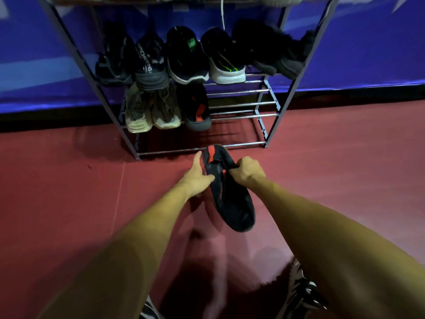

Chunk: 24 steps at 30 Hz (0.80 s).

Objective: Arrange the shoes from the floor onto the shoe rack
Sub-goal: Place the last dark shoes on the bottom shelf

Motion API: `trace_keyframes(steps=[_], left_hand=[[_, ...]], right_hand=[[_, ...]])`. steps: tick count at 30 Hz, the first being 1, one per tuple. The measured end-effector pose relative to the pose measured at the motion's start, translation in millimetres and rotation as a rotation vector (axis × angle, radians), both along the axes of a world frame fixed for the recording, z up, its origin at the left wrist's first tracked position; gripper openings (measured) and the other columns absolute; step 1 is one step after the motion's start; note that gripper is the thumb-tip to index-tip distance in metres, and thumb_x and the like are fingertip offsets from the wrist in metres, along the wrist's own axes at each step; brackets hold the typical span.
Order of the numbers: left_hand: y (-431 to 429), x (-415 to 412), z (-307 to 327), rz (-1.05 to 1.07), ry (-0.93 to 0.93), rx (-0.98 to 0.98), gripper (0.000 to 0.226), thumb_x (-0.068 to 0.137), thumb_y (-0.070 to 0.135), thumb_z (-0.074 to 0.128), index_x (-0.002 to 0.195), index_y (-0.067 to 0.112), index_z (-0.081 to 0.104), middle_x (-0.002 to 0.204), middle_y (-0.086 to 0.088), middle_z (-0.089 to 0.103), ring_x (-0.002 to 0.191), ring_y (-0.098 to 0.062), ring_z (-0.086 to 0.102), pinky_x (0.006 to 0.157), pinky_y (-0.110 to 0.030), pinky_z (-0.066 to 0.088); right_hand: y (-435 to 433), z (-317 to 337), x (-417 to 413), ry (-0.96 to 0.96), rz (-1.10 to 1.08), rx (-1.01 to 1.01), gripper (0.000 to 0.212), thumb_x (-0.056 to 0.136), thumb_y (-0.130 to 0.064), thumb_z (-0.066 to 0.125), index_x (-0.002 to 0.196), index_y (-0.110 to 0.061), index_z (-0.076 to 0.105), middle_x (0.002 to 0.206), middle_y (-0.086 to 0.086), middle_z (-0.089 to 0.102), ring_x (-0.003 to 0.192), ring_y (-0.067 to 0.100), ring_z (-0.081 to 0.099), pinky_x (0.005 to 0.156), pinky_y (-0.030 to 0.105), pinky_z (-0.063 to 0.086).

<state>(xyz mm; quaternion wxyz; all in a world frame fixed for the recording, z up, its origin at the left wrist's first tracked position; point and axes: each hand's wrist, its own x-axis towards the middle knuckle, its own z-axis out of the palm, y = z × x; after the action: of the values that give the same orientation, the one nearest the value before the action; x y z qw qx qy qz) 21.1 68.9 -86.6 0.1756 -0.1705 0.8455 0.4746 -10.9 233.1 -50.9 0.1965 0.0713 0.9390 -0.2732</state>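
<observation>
Position of workpiece: the black shoe (232, 199) is held clear of the floor (333, 180), between both hands, just short of the shoe rack (266, 125).

Grip state: the right hand (247, 172) is clenched on the shoe's collar edge, knuckles up. The left hand (196, 178) holds the opposite side, thumb raised along the upper and one finger laid across the top (the remaining fingers run under the shoe and are not visible).

Governing relation: the shoe's long axis runs from the grip back toward the person. The larger part of the shoe hangs below and behind the hands. Only the short end with the red patch projects beyond the grip, toward the rack. Both hands sit at that same end, so neither is clearly nearer the rack.

Target, as judged: the matching shoe (197, 111) stands ahead of the grip and slightly left on the lower shelf (239, 104). The bare bars immediately to its right lie almost straight ahead of the right hand. The trailing end probably needs lifting level before insertion.
</observation>
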Motion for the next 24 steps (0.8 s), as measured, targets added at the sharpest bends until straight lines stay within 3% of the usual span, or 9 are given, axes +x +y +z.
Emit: trace_keyframes(steps=[2,5,8,11,13,17,19,21,24], left_hand=[[6,-8,12,-0.009,-0.045,-0.02,0.074,0.088,0.038,0.062,0.15,0.027,0.022,0.094,-0.004,0.064,0.081,-0.027,0.066,0.065,-0.03,0.047],[12,-14,30,-0.115,-0.118,-0.023,0.045,0.088,0.047,0.058,0.124,0.02,0.053,0.091,0.0,0.06,0.071,-0.015,0.054,0.053,-0.023,0.042],[13,-20,42,-0.107,-0.16,0.137,0.034,0.086,0.043,0.059,0.118,0.03,0.056,0.096,-0.001,0.063,0.064,-0.014,0.049,0.05,-0.022,0.033],[13,-37,53,-0.057,-0.141,0.333,0.041,0.091,0.018,0.057,0.129,0.032,0.054,0.092,-0.001,0.068,0.055,-0.011,0.056,0.049,-0.025,0.027],[11,-53,60,-0.027,-0.116,0.365,0.049,0.093,0.009,0.055,0.135,0.035,0.052,0.089,0.002,0.071,0.049,-0.006,0.057,0.051,-0.026,0.028],[6,-80,68,0.048,-0.057,0.304,0.06,0.093,0.01,0.055,0.143,0.041,0.043,0.112,-0.002,0.071,0.058,-0.01,0.051,0.052,-0.025,0.033],[7,-90,67,0.102,-0.014,0.286,0.059,0.094,0.01,0.053,0.144,0.04,0.043,0.122,-0.001,0.067,0.062,-0.01,0.05,0.05,-0.023,0.037],[9,-100,64,0.148,0.032,0.289,0.058,0.095,0.011,0.052,0.146,0.037,0.042,0.129,-0.002,0.063,0.07,-0.012,0.052,0.051,-0.022,0.04],[14,-111,57,0.207,0.093,0.327,0.057,0.097,0.007,0.05,0.149,0.028,0.039,0.139,-0.004,0.055,0.106,-0.02,0.06,0.083,-0.032,0.052]], right_hand=[[1,13,-10,0.045,-0.057,-0.034,0.034,0.081,-0.04,0.067,0.096,-0.01,0.065,0.113,0.018,0.067,0.104,0.038,0.064,0.08,0.038,0.051],[4,26,-24,0.099,-0.138,-0.109,0.033,0.082,-0.037,0.069,0.095,-0.007,0.067,0.106,0.016,0.069,0.098,0.037,0.066,0.076,0.036,0.052],[10,33,-40,0.126,-0.255,-0.163,0.032,0.083,-0.03,0.069,0.098,-0.002,0.068,0.101,0.017,0.068,0.091,0.036,0.065,0.074,0.036,0.054],[15,46,-55,0.191,-0.31,-0.226,0.026,0.085,-0.024,0.066,0.096,0.0,0.069,0.096,0.017,0.068,0.091,0.036,0.065,0.079,0.04,0.055],[19,54,-63,0.23,-0.282,-0.307,0.023,0.087,-0.024,0.064,0.097,-0.004,0.072,0.097,0.015,0.071,0.094,0.034,0.066,0.087,0.042,0.055],[25,50,-72,0.202,-0.133,-0.446,0.026,0.087,-0.025,0.067,0.11,-0.014,0.072,0.104,0.003,0.074,0.095,0.021,0.069,0.093,0.039,0.055],[27,47,-76,0.18,-0.089,-0.485,0.03,0.09,-0.023,0.067,0.118,-0.014,0.069,0.109,0.006,0.073,0.09,0.018,0.07,0.08,0.027,0.058],[27,46,-80,0.138,-0.081,-0.537,0.032,0.094,-0.019,0.064,0.125,-0.012,0.065,0.11,0.007,0.071,0.076,0.012,0.066,0.055,0.009,0.049],[25,41,-88,0.066,-0.125,-0.53,0.032,0.093,-0.027,0.066,0.121,-0.01,0.066,0.096,0.004,0.069,0.062,0.01,0.056,0.047,0.014,0.041]])
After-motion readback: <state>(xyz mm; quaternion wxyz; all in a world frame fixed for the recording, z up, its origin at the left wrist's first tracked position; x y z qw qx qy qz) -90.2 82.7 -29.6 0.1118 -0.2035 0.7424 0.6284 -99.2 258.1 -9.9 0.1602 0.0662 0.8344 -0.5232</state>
